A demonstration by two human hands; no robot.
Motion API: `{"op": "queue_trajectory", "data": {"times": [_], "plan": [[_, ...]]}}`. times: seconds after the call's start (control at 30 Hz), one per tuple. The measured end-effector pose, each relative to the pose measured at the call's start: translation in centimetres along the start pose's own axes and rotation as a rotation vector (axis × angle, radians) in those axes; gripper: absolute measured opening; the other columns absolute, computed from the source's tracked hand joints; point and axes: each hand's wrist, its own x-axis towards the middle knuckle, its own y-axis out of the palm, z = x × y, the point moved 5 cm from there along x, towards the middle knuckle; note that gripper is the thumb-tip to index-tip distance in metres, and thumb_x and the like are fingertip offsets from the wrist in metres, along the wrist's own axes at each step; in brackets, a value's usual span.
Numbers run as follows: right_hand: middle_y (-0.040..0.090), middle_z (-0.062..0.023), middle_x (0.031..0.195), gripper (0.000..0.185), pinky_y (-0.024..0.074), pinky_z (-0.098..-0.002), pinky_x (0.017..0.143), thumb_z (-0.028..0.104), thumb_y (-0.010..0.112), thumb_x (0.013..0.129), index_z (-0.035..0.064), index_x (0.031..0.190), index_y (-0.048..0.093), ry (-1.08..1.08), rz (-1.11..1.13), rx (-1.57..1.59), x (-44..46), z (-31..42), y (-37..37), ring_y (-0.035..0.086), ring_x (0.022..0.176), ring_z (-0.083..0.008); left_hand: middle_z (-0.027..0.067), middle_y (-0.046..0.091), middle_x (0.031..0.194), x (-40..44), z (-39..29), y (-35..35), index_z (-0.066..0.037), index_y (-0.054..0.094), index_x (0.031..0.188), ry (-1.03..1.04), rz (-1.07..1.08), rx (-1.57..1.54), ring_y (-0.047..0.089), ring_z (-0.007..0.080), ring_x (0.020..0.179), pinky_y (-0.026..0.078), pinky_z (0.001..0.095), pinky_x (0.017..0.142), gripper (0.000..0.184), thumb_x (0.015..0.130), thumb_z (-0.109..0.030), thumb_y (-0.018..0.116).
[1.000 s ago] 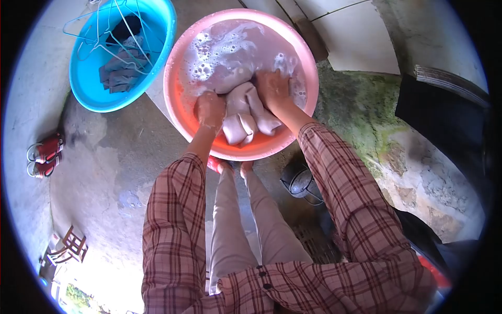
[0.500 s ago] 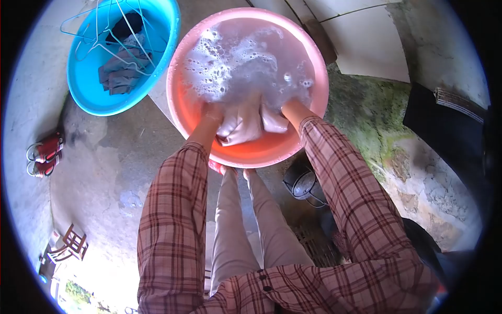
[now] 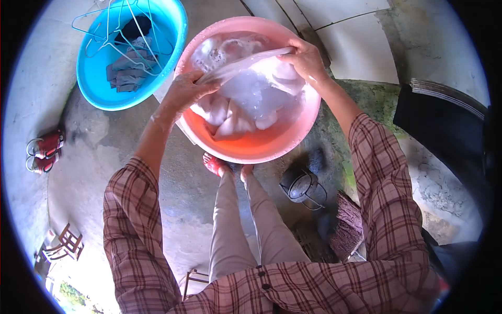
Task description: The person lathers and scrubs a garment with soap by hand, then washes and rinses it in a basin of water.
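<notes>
The left hand (image 3: 184, 93) and right hand (image 3: 307, 58) gripped the pale cloth (image 3: 247, 65) in their fingers, taut above the pink basin (image 3: 308, 118); slick suds (image 3: 212, 56) risked making it slip and splash.

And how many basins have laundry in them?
2. The pink basin, near the top middle, has pale wet cloth in it; the blue basin, at upper left, has darker clothes. Others may be hidden behind the person.
</notes>
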Motion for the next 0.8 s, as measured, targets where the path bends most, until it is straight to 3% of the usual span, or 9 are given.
{"op": "queue_trajectory", "data": {"times": [0.03, 0.13, 0.3, 0.4, 0.43, 0.53, 0.57, 0.8], "plan": [[0.054, 0.0024, 0.069, 0.016, 0.041, -0.0242, 0.059, 0.007, 0.073, 0.071, 0.0015, 0.079, 0.061, -0.002, 0.009, 0.026, 0.0, 0.6, -0.4, 0.049, 0.063, -0.007, 0.0, 0.062, 0.071, -0.8, -1.1, -0.2, -0.002, 0.07, 0.091, -0.041, -0.023, 0.03, 0.054, 0.0079, 0.067, 0.043, 0.0244, 0.062, 0.033, 0.077, -0.031, 0.074], [0.051, 0.0028, 0.067, 0.014, 0.038, -0.0226, 0.055, 0.005, 0.07, 0.071, 0.0043, 0.071, 0.056, 0.028, 0.028, 0.111, -0.4, 4.1, -1.6, 0.047, 0.061, -0.0071, -0.0021, 0.06, 0.07, -1.4, -2.8, -1.6, -0.003, 0.07, 0.093, 0.104, -0.129, 0.006, 0.051, 0.0059, 0.065, 0.04, 0.0226, 0.057, 0.032, 0.079, -0.031, 0.073], [0.047, 0.0031, 0.065, 0.015, 0.035, -0.0233, 0.057, 0.007, 0.068, 0.066, 0.0053, 0.066, 0.053, 0.078, 0.078, 0.355, -0.2, 6.6, -3.1, 0.043, 0.062, -0.0085, -0.0047, 0.053, 0.07, -2.0, -4.6, -3.1, -0.003, 0.062, 0.079, 0.202, -0.251, -0.02, 0.044, 0.0041, 0.066, 0.038, 0.0206, 0.06, 0.025, 0.078, -0.024, 0.076], [0.047, 0.0026, 0.065, 0.017, 0.0349, -0.0237, 0.06, 0.004, 0.068, 0.065, 0.0066, 0.066, 0.052, 0.061, 0.089, 0.411, -0.4, 8.2, -4.4, 0.044, 0.063, -0.0094, -0.005, 0.053, 0.069, -1.7, -4.9, -3.6, -0.003, 0.063, 0.08, 0.228, -0.211, -0.034, 0.044, 0.004, 0.065, 0.037, 0.0201, 0.06, 0.025, 0.078, -0.024, 0.075], [0.048, 0.0023, 0.066, 0.017, 0.0352, -0.0239, 0.06, 0.004, 0.068, 0.065, 0.0064, 0.067, 0.052, 0.079, 0.08, 0.432, -0.9, 8.9, -4.8, 0.044, 0.064, -0.0095, -0.003, 0.057, 0.077, -1.9, -5.4, -3.8, -0.004, 0.061, 0.088, 0.191, -0.166, 0.07, 0.048, 0.0043, 0.073, 0.039, 0.0189, 0.067, 0.021, 0.084, -0.023, 0.068], [0.051, 0.0001, 0.069, 0.019, 0.0364, -0.024, 0.064, 0.004, 0.071, 0.067, 0.0052, 0.07, 0.052, 0.085, 0.088, 0.457, -1.6, 10.1, -5.6, 0.047, 0.066, -0.0105, -0.0027, 0.058, 0.077, -1.9, -6.0, -4.7, -0.004, 0.061, 0.089, 0.26, -0.201, 0.224, 0.049, 0.0043, 0.073, 0.039, 0.0192, 0.067, 0.022, 0.085, -0.024, 0.068], [0.051, -0.0001, 0.069, 0.019, 0.0366, -0.024, 0.065, 0.004, 0.071, 0.067, 0.0049, 0.071, 0.053, 0.072, 0.091, 0.449, -1.7, 10.2, -5.8, 0.047, 0.066, -0.0106, -0.002, 0.05, 0.064, -1.9, -6.3, -5.1, -0.002, 0.061, 0.08, 0.352, -0.278, 0.227, 0.042, 0.0062, 0.063, 0.037, 0.0235, 0.057, 0.034, 0.08, -0.035, 0.071], [0.056, -0.0007, 0.074, 0.016, 0.0395, -0.0248, 0.07, 0.008, 0.072, 0.07, 0.002, 0.076, 0.058, 0.07, 0.048, 0.405, -2.0, 10.6, -6.5, 0.052, 0.07, -0.0115, -0.002, 0.051, 0.064, -2.9, -8.5, -6.2, -0.002, 0.064, 0.08, 0.328, -0.328, 0.319, 0.044, 0.0056, 0.063, 0.038, 0.0232, 0.058, 0.039, 0.08, -0.04, 0.071]]}}
